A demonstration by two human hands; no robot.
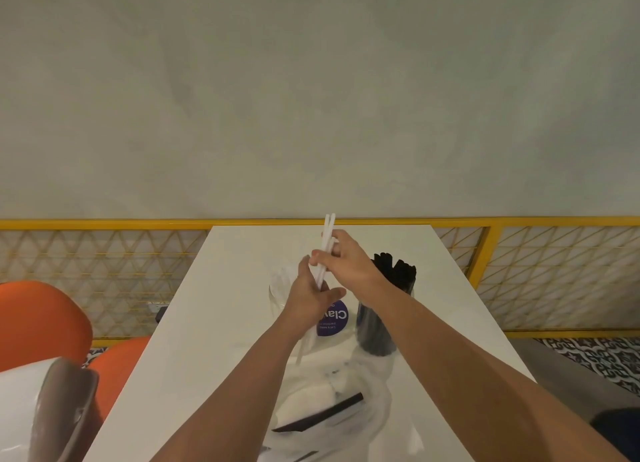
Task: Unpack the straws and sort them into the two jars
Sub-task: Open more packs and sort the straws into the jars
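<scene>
Beyond the left edge of the white table (194,323) stand orange chairs (45,319). Near the table's middle, a clear jar (277,297) sits partly hidden by the left hand (308,298), whose fingers are nearly straight with the thumb spread, its palm against the lower ends of a few white straws (327,239). The right hand (346,262) curls its fingers round these straws, held upright over the jar. Just right stands a jar of black straws (379,326). At the near edge lies a plastic wrapper (375,392) with one black straw (329,415).
</scene>
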